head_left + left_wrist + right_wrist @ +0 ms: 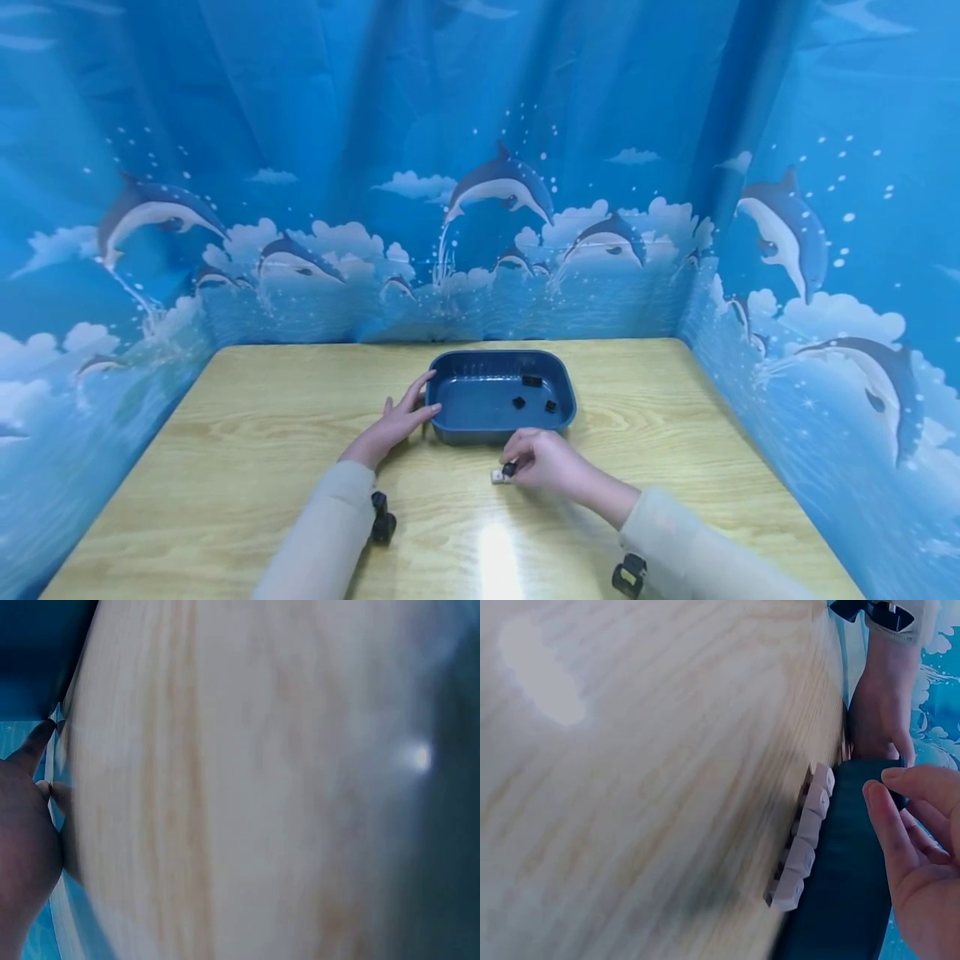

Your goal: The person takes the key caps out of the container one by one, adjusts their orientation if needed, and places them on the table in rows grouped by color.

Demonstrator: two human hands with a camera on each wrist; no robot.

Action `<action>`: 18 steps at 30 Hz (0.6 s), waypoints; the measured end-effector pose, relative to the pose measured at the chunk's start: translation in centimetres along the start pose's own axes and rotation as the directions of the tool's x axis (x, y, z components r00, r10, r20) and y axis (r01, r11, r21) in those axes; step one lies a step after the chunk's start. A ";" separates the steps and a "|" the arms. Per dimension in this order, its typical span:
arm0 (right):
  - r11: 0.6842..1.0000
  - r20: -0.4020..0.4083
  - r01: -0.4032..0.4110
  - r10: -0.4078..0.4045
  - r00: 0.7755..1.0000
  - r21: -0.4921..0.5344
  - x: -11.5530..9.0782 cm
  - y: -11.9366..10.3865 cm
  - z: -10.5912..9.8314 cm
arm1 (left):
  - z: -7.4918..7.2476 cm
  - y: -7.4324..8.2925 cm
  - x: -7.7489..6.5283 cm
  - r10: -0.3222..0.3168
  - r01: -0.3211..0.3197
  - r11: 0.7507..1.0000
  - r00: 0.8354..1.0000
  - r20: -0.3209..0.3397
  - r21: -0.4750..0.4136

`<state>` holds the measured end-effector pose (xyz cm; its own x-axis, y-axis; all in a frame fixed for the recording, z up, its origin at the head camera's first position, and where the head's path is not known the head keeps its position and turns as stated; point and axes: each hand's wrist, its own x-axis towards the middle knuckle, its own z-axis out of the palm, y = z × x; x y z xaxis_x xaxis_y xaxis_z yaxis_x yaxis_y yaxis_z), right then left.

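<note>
A dark blue rectangular bin (pixel 468 437) stands on the table. My left hand (pixel 393 429) has its fingers spread along the bin's left side, fingertips right at the rim. In front of the bin, my right hand (pixel 547 460) pinches a small black piece (pixel 510 469) between thumb and fingertips; its exact kind I cannot tell. Under that hand, the right wrist view shows a straight row of several white keycaps (pixel 801 855) with dark undersides. From the head, one white keycap (pixel 497 477) shows beside the fingers, and the hand hides the others.
Three small black pieces, one of them a longer block (pixel 532 381), lie in the right half of the bin. The wood-grain table (pixel 300 417) is bordered at the back and sides by blue dolphin-print curtains (pixel 337 167). Each sleeve carries a black wrist camera (pixel 383 518).
</note>
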<state>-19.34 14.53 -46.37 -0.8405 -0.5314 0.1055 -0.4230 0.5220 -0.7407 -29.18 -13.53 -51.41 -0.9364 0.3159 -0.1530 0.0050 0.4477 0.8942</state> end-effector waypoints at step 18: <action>0.992 -0.084 -0.047 0.037 0.996 -0.120 -1.2 -0.3 2.8 | 0.0 -0.1 0.1 0.008 -0.008 1.000 1.000 0.013 0.011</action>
<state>-17.25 13.12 -48.15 -0.8811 -0.4536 0.1335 -0.4206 0.6227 -0.6598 -29.31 -13.57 -51.53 -0.9319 0.3298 -0.1513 0.0161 0.4540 0.8909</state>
